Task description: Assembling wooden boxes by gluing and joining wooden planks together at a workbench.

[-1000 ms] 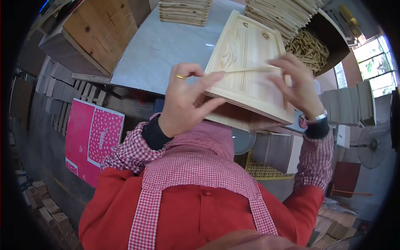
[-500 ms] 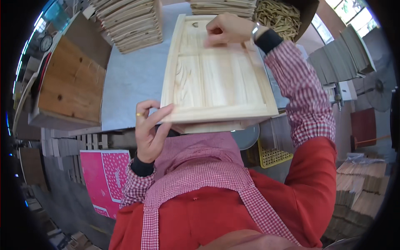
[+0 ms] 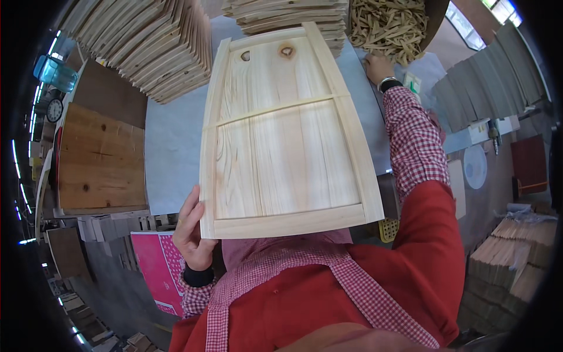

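A pale wooden framed panel [image 3: 281,158] lies lengthwise in front of me, its near end over my apron. It has two knots near its far end. A thin pale flat band [image 3: 281,110] runs across it from side to side, above its middle. My left hand [image 3: 192,229] grips the panel's near left edge, fingers along the side, part of them hidden behind the wood. My right hand [image 3: 379,67] is off the panel, low over the table beside the box of tan flat strips [image 3: 390,26]. Its fingers are curled away from view, so what they hold does not show.
Stacks of thin wooden boards [image 3: 158,53] and more boards [image 3: 287,17] stand at the back of the pale-covered table [image 3: 170,146]. Grey boards [image 3: 489,82] lean at the right. A brown wooden box [image 3: 99,158] is at the left, with a clock [image 3: 54,110] beyond it.
My right hand has left the panel's far end and moved right, next to the box of strips. The panel appears closer to me and larger. My left hand still holds its near left edge.
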Demonstrator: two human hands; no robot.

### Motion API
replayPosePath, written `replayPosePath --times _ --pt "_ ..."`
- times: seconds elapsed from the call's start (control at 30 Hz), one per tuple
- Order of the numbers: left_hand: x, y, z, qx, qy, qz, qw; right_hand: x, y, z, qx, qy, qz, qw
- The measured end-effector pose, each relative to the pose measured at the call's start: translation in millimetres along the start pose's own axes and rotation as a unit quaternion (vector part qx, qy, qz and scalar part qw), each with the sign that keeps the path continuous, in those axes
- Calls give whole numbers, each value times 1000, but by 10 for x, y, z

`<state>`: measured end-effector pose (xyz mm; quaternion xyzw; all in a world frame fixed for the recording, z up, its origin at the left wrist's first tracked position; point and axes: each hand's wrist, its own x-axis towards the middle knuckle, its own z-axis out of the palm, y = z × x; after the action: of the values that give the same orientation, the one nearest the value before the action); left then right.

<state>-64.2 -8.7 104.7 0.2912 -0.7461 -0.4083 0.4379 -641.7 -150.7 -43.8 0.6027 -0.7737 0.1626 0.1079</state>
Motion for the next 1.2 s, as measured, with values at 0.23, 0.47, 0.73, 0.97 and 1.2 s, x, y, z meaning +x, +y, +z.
replayPosePath --times 0.23,0.47,0.73,0.97,1.2 --pt "-10 56 34 1 14 -10 1000 219 -350 -652 73 69 62 993" --pt "212 192 -76 54 -37 54 996 -5 -769 -2259 462 162 -108 865" --pt "671 1067 326 202 -68 332 919 -1736 -2902 -3428 273 -21 -454 848" --pt "142 861 -65 55 -231 222 946 -2388 -2916 -3241 375 -116 -418 819" --pt "-39 769 -501 204 -242 191 929 -2406 -2316 -3323 286 -11 -370 884"
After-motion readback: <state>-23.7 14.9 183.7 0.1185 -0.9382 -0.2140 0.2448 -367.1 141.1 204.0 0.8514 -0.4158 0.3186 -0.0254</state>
